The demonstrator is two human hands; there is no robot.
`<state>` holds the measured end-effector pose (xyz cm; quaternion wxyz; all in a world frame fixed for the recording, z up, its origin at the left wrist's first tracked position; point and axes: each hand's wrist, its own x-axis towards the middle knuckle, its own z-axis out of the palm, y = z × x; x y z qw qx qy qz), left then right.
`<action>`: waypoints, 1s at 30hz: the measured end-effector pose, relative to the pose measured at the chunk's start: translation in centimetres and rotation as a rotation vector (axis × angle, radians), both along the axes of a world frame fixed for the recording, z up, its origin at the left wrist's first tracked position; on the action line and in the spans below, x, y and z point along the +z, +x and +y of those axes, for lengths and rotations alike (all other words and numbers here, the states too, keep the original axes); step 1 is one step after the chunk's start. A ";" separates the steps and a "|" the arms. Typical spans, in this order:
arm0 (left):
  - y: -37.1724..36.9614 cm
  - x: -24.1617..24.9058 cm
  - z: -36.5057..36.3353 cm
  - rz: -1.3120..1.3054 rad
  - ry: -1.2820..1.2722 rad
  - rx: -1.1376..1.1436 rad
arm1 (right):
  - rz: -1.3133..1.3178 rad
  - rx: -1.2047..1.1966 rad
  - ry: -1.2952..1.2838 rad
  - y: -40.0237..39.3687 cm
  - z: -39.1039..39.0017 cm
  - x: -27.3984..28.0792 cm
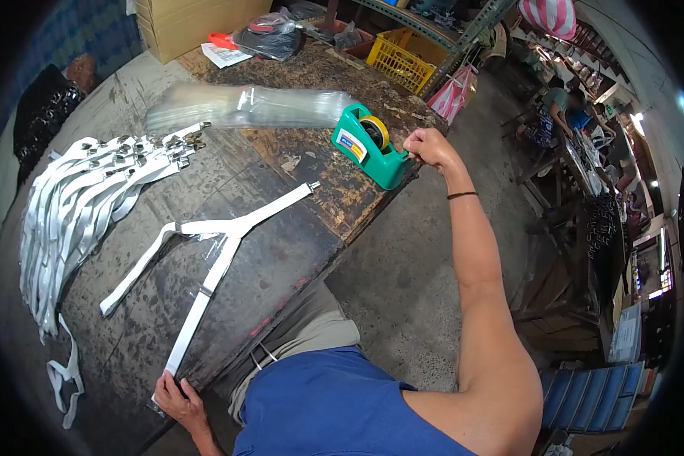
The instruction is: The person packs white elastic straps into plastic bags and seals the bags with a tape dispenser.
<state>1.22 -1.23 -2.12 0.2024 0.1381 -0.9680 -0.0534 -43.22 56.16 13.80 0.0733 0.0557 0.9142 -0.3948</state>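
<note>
Blue shirt (323, 406), suspenders' end (175, 360) in left grip (182, 400)

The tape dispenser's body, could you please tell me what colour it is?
The tape dispenser is green, best seen in the head view.

Table (275, 260): strap pile (76, 194) left | suspender (234, 226) right of pile | plastic sleeves (270, 108) behind both | tape dispenser (384, 165) at right edge | carton (197, 24) at rear left

Past the worn wooden table (281, 266) lie a speckled grey floor (406, 304) and metal shelving (463, 39).
</note>
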 end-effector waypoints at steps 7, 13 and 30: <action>0.0 0.4 0.2 -0.029 0.022 0.025 | 0.028 -0.239 -0.297 4.2 -0.1 -1.4; 0.0 0.4 0.2 -0.044 0.004 0.019 | -0.005 -0.270 -0.401 4.9 0.3 -2.2; -0.6 0.9 0.5 0.018 0.041 0.001 | 0.208 -0.193 0.643 4.2 0.6 -3.7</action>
